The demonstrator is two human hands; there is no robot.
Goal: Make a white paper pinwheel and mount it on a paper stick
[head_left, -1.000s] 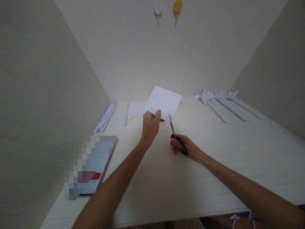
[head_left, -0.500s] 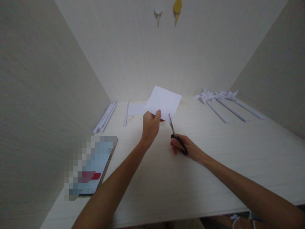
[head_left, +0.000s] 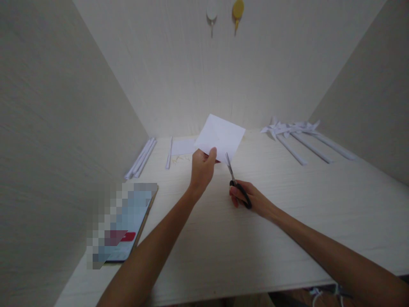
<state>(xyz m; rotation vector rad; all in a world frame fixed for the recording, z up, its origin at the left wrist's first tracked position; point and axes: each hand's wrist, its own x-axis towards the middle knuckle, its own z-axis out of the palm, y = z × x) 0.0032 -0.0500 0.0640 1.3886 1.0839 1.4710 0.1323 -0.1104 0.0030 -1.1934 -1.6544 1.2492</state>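
Note:
My left hand (head_left: 203, 166) pinches a square sheet of white paper (head_left: 220, 135) by its near edge, thumb on top, holding it above the table. Faint crease lines show on the sheet, and a little dark red peeks out beneath it by my fingers. In my right hand (head_left: 244, 197) is a pair of scissors (head_left: 234, 178) with black handles, my fingers in the loops. The blades point up and away, nearly closed, with their tips at the paper's near right corner. Whether the tips touch the paper I cannot tell.
Rolled paper sticks (head_left: 140, 158) and a single stick (head_left: 169, 152) lie at the left, beside flat paper (head_left: 182, 146) and thin yellowish ties (head_left: 180, 159). Paper pinwheels (head_left: 290, 128) on sticks lie at the back right. A partly pixelated phone or tablet (head_left: 136, 217) rests front left. Wall hooks (head_left: 238, 9) hang above.
Almost nothing differs. The paper has shifted very slightly up and to the right, and the scissors have moved a touch to the right; both hands keep their hold.

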